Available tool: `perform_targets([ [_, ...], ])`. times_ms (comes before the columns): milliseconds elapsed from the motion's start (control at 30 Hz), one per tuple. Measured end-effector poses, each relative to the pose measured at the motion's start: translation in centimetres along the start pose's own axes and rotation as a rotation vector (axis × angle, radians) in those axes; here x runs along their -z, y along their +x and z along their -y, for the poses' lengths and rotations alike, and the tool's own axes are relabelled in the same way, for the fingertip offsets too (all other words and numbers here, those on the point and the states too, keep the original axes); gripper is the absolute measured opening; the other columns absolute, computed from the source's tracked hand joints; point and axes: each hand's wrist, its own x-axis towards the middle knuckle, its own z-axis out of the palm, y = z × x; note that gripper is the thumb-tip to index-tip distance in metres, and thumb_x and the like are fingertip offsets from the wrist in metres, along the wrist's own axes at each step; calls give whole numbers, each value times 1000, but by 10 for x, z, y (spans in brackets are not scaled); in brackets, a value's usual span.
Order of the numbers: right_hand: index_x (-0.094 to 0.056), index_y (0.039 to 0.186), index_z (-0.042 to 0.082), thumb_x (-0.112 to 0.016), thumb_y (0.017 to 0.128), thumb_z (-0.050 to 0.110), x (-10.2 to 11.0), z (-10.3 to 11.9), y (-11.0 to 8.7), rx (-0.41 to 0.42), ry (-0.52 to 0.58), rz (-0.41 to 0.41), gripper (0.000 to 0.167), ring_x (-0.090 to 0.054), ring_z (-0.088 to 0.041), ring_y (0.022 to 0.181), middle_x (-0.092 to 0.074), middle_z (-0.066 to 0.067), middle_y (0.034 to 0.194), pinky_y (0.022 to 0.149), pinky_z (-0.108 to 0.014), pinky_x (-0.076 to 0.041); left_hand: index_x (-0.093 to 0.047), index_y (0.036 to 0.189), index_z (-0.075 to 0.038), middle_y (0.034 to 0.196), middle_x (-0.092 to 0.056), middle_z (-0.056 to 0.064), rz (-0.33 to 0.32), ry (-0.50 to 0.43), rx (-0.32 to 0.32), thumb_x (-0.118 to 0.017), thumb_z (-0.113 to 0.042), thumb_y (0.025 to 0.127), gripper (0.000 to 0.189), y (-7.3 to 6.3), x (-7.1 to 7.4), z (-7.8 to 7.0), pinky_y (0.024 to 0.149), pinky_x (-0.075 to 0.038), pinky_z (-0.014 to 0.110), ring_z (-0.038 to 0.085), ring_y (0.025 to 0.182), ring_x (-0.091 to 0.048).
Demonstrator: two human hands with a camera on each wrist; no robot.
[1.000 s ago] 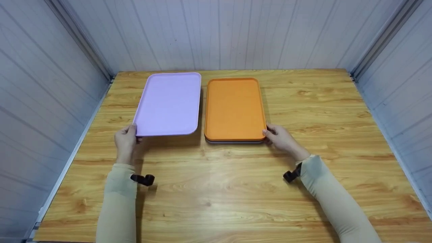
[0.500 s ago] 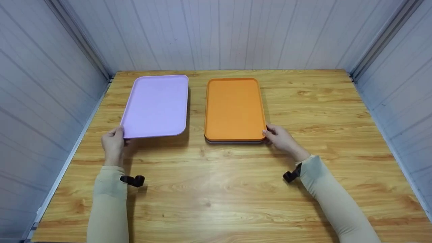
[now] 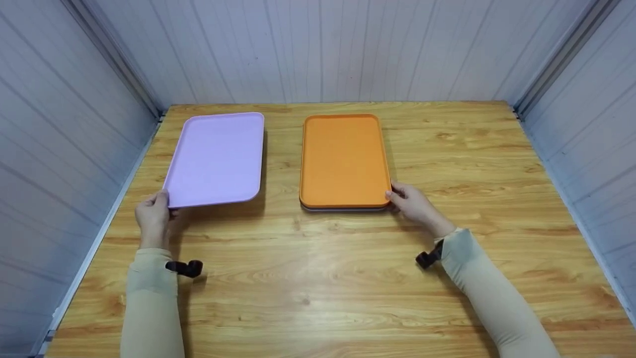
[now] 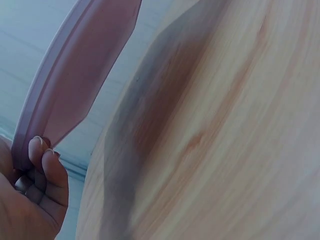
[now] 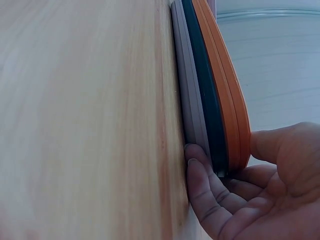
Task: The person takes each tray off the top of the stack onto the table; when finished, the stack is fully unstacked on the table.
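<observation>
A light purple tray [image 3: 216,159] is held over the left part of the table, its shadow on the wood beneath. My left hand [image 3: 152,216] pinches its near left corner; curled fingers [image 4: 54,172] show under the rim in the left wrist view. Right of it lies an orange tray [image 3: 345,161] on top of a stack. Below the orange one, the right wrist view shows a dark green tray [image 5: 212,120] and a pale grey tray [image 5: 189,95] at the bottom. My right hand [image 3: 412,203] grips the stack's near right corner, thumb at the orange rim, fingertips by the lowest tray.
The wood-grain table [image 3: 308,278] carries the stack near its middle. A pale panel wall [image 3: 318,49] stands behind it, with side walls at left and right. A black wrist camera [image 3: 185,268] sticks out from the left sleeve, another black camera [image 3: 428,258] from the right.
My left hand has carried the purple tray leftward and slightly nearer, widening the gap to the stack. My right hand and the orange tray have stayed in place.
</observation>
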Motion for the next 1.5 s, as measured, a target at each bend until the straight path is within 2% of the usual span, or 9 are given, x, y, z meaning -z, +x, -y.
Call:
perform_targets([
  [133,-24,148,-9,-46,105,28,-1,-1,0,17,-9,-6,61,-56,-32,114,-52,-27,135,98,-45,-46,-66,121,1,62,-62,-3,-7,-42,-4,-58,-15,97,30,4,6,0,38,-45,21,9,40,-52],
  [267,-26,147,-11,-46,105,25,-3,-3,0,47,-10,-15,59,-59,-35,110,-59,-27,125,97,-47,-47,-58,129,5,62,-62,-2,-10,-63,19,-57,-14,97,37,8,13,-2,37,-46,22,10,40,-52],
  [400,-27,146,-13,-47,105,23,-3,-4,1,50,-8,-31,58,-59,-35,108,-60,-27,122,96,-47,-48,-76,100,-8,64,-62,-2,-14,-72,39,-57,-13,97,19,10,19,-2,38,-45,22,11,40,-52],
  [533,-27,146,-12,-47,104,23,-4,-3,0,48,31,-36,58,-58,-35,110,-58,-28,125,93,-46,-50,-71,70,-16,64,-61,-2,-15,-85,35,-56,-11,96,31,12,23,-2,37,-45,22,11,41,-52],
  [867,-33,145,-11,-50,103,23,-6,-5,-1,93,102,-51,57,-64,-22,81,-63,-25,112,69,-29,-56,-73,80,-12,66,-61,-2,-53,-91,50,-57,-12,96,22,21,32,-5,36,-44,23,11,41,-52],
  [1000,-31,146,-9,-49,104,20,-5,-4,0,51,84,-44,55,-65,-32,87,-62,-27,115,76,-38,-57,-69,75,-15,70,-58,-1,-58,-85,67,-56,-14,96,25,25,37,-7,37,-44,22,11,42,-52],
  [1167,-26,147,-10,-47,104,26,-5,-5,0,21,26,-29,60,-59,-34,110,-54,-27,132,98,-45,-46,-68,71,-16,72,-58,-2,-55,-57,64,-57,-15,96,28,29,45,-8,36,-45,23,12,39,-51],
  [1400,-26,147,-9,-47,104,26,-4,-4,-1,12,25,-30,60,-61,-34,103,-59,-27,126,93,-45,-49,-68,67,-15,67,-57,-1,-54,-69,96,-58,-16,96,30,37,50,-7,35,-45,25,13,37,-51],
  [1500,-28,147,-9,-48,104,25,-5,-4,0,13,24,-38,58,-58,-33,110,-58,-26,128,98,-46,-46,-67,66,-12,66,-56,0,-48,-88,132,-57,-15,96,32,40,52,-6,34,-45,25,14,37,-51],
])
